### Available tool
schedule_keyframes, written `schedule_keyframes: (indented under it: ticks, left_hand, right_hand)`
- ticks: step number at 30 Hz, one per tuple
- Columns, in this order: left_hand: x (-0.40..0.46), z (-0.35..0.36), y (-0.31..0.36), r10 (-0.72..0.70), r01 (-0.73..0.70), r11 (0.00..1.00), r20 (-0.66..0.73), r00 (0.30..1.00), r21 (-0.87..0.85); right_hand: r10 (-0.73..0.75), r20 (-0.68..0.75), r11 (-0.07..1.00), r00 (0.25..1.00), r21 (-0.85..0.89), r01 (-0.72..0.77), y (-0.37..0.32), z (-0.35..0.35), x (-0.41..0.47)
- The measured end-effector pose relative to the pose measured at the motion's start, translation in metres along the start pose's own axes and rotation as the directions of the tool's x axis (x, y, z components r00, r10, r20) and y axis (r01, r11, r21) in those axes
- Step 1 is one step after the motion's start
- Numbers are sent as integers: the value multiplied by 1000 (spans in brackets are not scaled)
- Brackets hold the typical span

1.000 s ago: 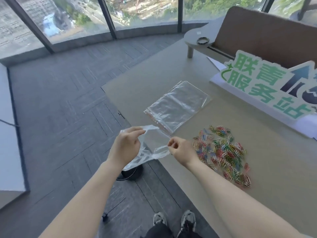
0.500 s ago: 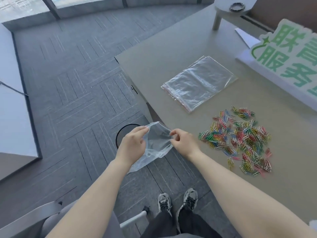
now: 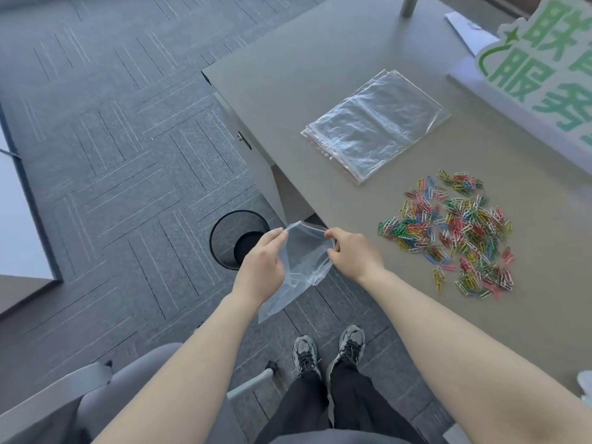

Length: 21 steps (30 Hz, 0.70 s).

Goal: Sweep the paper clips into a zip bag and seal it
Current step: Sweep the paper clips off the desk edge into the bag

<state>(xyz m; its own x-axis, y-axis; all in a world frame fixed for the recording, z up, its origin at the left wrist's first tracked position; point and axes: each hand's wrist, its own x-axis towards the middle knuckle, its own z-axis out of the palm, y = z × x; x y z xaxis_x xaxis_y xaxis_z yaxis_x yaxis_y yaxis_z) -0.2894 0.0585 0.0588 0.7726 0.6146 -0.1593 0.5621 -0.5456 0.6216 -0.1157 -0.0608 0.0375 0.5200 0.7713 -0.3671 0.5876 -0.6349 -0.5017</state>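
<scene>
From the head view I am seeing my left hand [image 3: 261,267] and right hand [image 3: 354,256] pinching the bag [image 3: 306,262] at its mouth, off the bench [image 3: 320,75] edge. The clips [image 3: 451,232] are lying heaped on the bench, right of the hands.

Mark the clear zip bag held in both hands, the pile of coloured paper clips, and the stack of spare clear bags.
clear zip bag [image 3: 304,261], head view, crumpled middle panel between the hands
pile of coloured paper clips [image 3: 455,232], head view, dense centre
stack of spare clear bags [image 3: 374,123], head view, top sheet's middle
</scene>
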Motion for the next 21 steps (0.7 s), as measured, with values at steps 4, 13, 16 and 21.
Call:
schedule_keyframes:
  ticks: [4,13,16,21]
  left_hand:
    - [-3,4,-2,3,-3,1000,30,1000,-5]
    - [-14,21,10,-43,20,990,162,986,141]
    - [-19,30,14,-75,27,970,194,978,243]
    - [-23,55,10,-134,57,942,214,968,332]
  right_hand:
    - [-6,-15,999,1000,-43,5,3,2,-6]
    - [32,-212,996,977,91,-13,12,-2,-26]
    - [62,-325,993,944,116,-25,27,-8,-34]
    - [118,-425,990,898,116,-76,64,-19,-43]
